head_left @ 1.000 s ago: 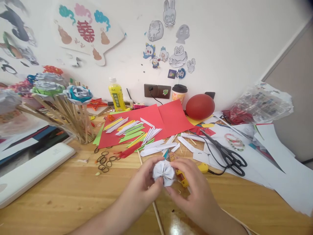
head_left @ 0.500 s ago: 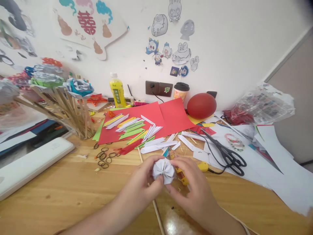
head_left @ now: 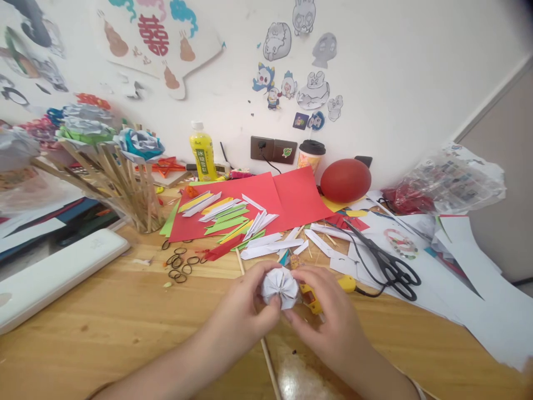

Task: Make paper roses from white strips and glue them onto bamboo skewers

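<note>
A round white folded-paper piece (head_left: 280, 288) with pleats meeting at its centre is held between both hands above the wooden table. My left hand (head_left: 250, 305) grips its left side, with the thumb pressed near the centre. Around the right edge curl the fingers of my right hand (head_left: 322, 308), its thumb below. Beneath the hands a thin wooden stick (head_left: 269, 364) lies on the table, partly hidden by them. A yellow glue gun (head_left: 347, 284) rests behind my right hand, mostly covered by it.
Red sheets (head_left: 300, 194) carry folded paper strips (head_left: 227, 216). Black scissors (head_left: 389, 264) lie on white paper at the right. Rubber bands (head_left: 179, 264), a yellow bottle (head_left: 202, 153), a red balloon (head_left: 345, 180), a lidded cup (head_left: 311, 155) and paper flowers (head_left: 139, 145) stand or lie around.
The camera view has shifted slightly, so the background sits a little further right. Both hands keep hold of the white paper piece in nearly the same pose.
</note>
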The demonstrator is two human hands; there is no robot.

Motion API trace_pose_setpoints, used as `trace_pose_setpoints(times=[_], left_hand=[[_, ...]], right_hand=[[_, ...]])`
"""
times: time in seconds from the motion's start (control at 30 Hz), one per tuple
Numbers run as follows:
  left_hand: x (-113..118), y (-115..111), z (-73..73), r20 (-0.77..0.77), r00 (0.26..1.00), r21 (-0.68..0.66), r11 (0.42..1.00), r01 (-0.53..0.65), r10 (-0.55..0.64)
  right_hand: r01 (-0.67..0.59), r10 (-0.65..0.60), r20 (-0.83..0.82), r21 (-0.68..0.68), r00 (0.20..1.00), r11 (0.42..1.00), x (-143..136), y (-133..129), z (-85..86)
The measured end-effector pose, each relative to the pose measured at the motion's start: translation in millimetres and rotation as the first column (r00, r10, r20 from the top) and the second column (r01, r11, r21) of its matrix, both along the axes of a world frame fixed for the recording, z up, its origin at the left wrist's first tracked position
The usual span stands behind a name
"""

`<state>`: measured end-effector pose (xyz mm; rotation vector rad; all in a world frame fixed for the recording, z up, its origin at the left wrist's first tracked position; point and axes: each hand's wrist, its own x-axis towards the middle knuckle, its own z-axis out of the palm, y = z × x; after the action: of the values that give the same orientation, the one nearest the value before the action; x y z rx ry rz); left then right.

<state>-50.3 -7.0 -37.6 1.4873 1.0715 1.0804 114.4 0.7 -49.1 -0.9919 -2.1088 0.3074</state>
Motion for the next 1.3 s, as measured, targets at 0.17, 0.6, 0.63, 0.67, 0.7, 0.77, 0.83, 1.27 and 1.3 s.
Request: trace_pose_setpoints(times=[0.17,0.6,0.63,0.67,0.7,0.77,0.83,1.27,1.3], left_hand=[[-6,1,-0.1,-0.068,0.996,0.031,0.998,0.055,-0.053],[-13,5,-9.4,0.122,0.988,0.091,0.992,0.089,-0.099],[-13,5,-9.0,0.103,0.991,0.096,0.993,0.075,-0.085],[-13,5,-8.5,0.082,0.994,0.103,0.993,0.064,-0.072],[-14,5,-8.1,0.059,0.996,0.112,0.992,0.057,-0.064],[-15,5,-8.2,0.018,0.998,0.130,0.990,0.059,-0.062],[-15,5,-10.3,0.001,0.997,0.141,0.987,0.078,-0.079],[-16,11,-12.3,0.125,0.991,0.084,0.995,0.044,-0.054],[-16,11,-12.8,0.136,0.989,0.093,0.995,0.047,-0.059]], right_hand=[[0.022,-0.022,-0.009,0.028,1.000,0.999,3,3,-0.1],[-0.024,0.026,-0.039,0.042,0.999,0.999,9,3,3.3],[-0.036,0.038,-0.051,0.034,0.998,0.999,9,3,4.2],[-0.050,0.051,-0.071,0.021,0.996,0.999,9,2,5.0],[-0.062,0.062,-0.098,0.004,0.993,0.998,9,2,5.6],[-0.070,0.064,-0.163,-0.031,0.984,0.997,7,2,6.3],[-0.054,0.043,-0.218,-0.049,0.975,0.997,5,2,6.5],[0.101,-0.066,-0.151,0.241,0.986,0.965,5,2,5.4],[0.108,-0.072,-0.151,0.245,0.986,0.963,5,2,5.5]])
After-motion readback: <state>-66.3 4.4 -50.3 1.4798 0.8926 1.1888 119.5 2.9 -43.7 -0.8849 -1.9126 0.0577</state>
